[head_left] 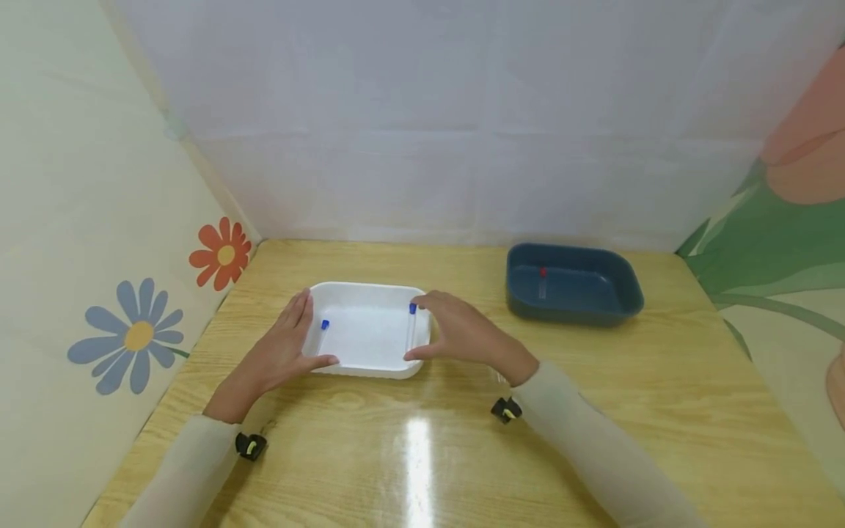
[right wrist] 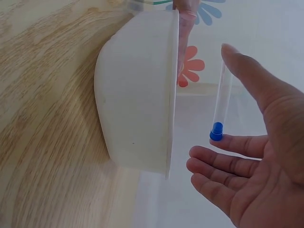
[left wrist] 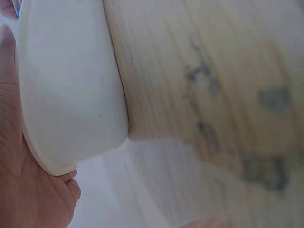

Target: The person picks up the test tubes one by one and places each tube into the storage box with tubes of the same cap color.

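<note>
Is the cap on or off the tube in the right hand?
On: the blue cap sits over one end of the tube, which the right hand pinches end to end.

Behind the shiny wooden table is a creased white sheet. Left of the table, a pale wall shows a red flower and a blue flower.

Clear, blue-capped tube above white tray

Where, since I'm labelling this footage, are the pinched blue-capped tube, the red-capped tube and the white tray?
Pinched blue-capped tube (right wrist: 221, 99), right wrist view: its clear body.
Red-capped tube (head_left: 543, 284), head view: its clear body.
White tray (head_left: 366, 337), head view: its bare inner floor.
</note>
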Action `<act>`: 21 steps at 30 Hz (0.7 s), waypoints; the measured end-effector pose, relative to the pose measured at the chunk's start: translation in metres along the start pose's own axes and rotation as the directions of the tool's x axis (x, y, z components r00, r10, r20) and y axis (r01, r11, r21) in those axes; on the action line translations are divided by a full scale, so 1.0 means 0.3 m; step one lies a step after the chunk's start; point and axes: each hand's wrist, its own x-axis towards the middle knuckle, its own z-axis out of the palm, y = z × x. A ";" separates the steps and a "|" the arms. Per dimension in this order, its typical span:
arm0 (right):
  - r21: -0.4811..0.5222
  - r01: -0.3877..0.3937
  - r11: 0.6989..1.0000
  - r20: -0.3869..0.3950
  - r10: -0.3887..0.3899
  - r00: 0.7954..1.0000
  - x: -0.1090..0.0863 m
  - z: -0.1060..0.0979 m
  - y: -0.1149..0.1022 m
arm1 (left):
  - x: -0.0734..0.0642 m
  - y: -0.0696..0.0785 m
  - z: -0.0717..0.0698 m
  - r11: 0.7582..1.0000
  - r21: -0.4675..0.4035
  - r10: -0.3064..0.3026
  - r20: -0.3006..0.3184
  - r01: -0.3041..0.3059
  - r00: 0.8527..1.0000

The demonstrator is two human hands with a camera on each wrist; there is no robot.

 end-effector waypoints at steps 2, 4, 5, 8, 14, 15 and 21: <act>0.002 -0.002 1.000 0.004 0.002 1.000 0.004 0.004 0.002 | -0.001 0.001 -0.001 1.000 -0.006 0.000 0.004 0.000 1.000; 0.005 -0.004 1.000 0.005 0.004 1.000 0.009 0.008 0.003 | 0.000 0.002 0.000 1.000 -0.010 0.001 0.007 -0.001 1.000; 0.006 0.001 1.000 0.004 -0.001 1.000 0.011 0.010 0.004 | 0.001 0.002 0.000 1.000 -0.012 0.002 0.007 -0.002 1.000; 0.006 0.010 1.000 -0.002 -0.010 1.000 0.019 0.014 0.004 | 0.003 0.001 0.003 1.000 -0.010 0.005 0.009 -0.004 1.000; 0.009 0.004 1.000 -0.011 -0.004 1.000 0.039 0.022 -0.009 | 0.008 -0.005 0.005 1.000 -0.003 0.005 0.007 -0.005 1.000; 0.009 0.001 1.000 -0.010 -0.001 1.000 0.043 0.023 -0.012 | 0.008 -0.007 0.004 1.000 -0.002 0.004 0.007 -0.004 1.000; -0.006 -0.009 1.000 0.008 0.009 1.000 0.063 0.037 -0.020 | 0.004 -0.002 0.002 1.000 -0.003 -0.005 0.015 0.005 1.000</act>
